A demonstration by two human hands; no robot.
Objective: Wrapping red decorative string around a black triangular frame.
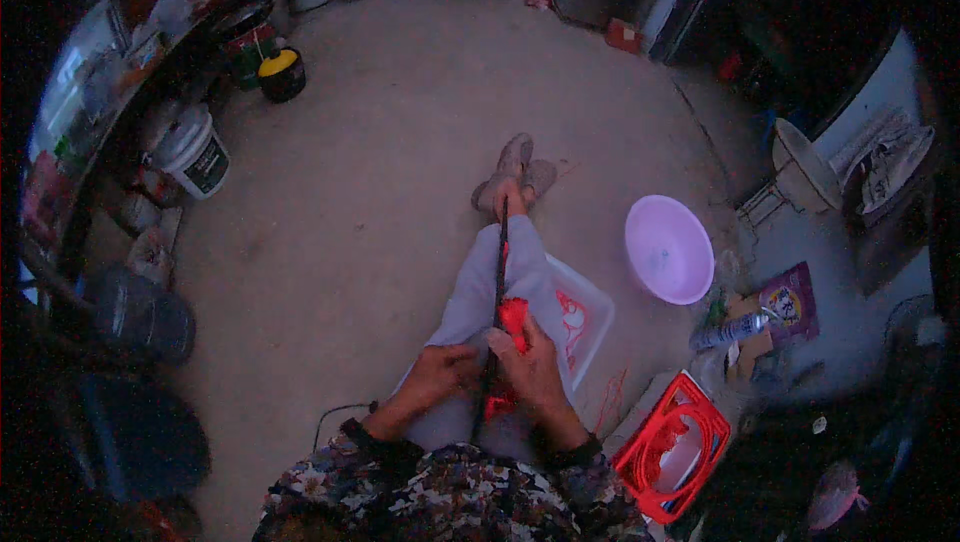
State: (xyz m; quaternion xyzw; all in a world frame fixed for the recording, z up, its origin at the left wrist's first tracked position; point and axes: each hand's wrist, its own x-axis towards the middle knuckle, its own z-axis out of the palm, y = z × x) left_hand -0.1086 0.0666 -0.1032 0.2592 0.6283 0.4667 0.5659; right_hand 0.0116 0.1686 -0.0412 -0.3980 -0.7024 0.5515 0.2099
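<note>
A long, thin dark strip (pixel 499 287) runs lengthwise over my lap, between my outstretched legs. My right hand (pixel 530 367) is closed around a bright red piece (pixel 514 320), its thumb pressed against the strip; the kind of red piece is too dim to tell. Just left of the strip is my left hand (pixel 440 377), its fingers curled and slightly blurred; whatever they pinch is hidden. More red material (pixel 500 403) shows below, between my wrists. Beside my right leg sits a pale, shallow tray (pixel 597 314) with red strands in it.
A red frame-like item with looped red strands (pixel 660 424) lies at the lower right. Farther out stand a lilac basin (pixel 668 242) and a spray can (pixel 735 329). Along the left are a white bucket (pixel 195 154), a yellow-lidded black pot (pixel 281 77) and dark containers (pixel 145 314).
</note>
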